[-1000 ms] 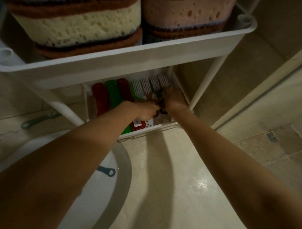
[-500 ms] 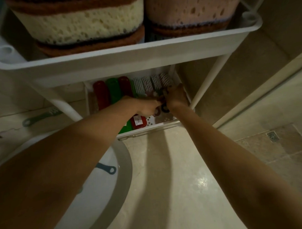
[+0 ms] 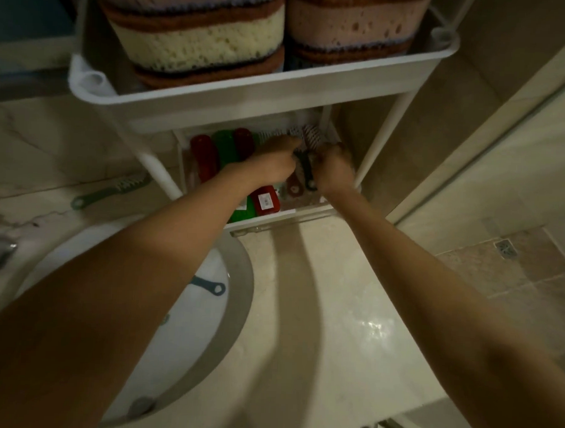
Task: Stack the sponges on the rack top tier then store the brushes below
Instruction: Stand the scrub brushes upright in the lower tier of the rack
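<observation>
Two hands are reaching into the rack's (image 3: 279, 89) lower tier (image 3: 284, 215): the left hand (image 3: 273, 160), fingers curled, is now covering brush heads (image 3: 311, 134) it was short of earlier, while the right hand (image 3: 334, 167) is curling beside the dark brush (image 3: 304, 165). Blur is hiding both grips. Sponges (image 3: 197, 44) are sitting stacked above.

Two sponge stacks (image 3: 197, 44) are sitting above, three red and green brushes (image 3: 203, 156) are lying below, and two stray brushes (image 3: 109, 191) are lying outside.
</observation>
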The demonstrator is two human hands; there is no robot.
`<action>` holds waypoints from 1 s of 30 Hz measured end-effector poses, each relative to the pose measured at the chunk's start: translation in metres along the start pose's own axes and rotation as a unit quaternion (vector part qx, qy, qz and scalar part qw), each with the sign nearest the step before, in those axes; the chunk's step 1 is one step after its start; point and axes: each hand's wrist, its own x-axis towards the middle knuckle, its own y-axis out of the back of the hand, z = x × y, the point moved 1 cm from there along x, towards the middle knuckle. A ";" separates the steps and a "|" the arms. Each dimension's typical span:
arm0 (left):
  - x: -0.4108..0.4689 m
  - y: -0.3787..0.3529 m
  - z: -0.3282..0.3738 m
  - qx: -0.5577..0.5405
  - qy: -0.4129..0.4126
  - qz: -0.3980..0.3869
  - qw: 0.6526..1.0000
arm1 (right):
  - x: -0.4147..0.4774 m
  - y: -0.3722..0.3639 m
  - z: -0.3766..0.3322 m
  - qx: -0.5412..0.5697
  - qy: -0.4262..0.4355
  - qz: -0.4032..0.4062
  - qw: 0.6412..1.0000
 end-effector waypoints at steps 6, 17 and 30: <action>-0.094 0.017 0.002 -0.072 0.035 0.127 0.989 | -0.085 0.010 -0.038 0.097 0.074 0.038 0.992; -0.348 -0.042 -0.142 -0.185 0.322 0.248 0.895 | -0.272 -0.102 -0.112 0.126 0.103 -0.299 0.940; -0.490 -0.056 -0.292 -0.242 0.488 0.328 0.772 | -0.407 -0.221 -0.175 -0.124 0.261 -0.443 0.849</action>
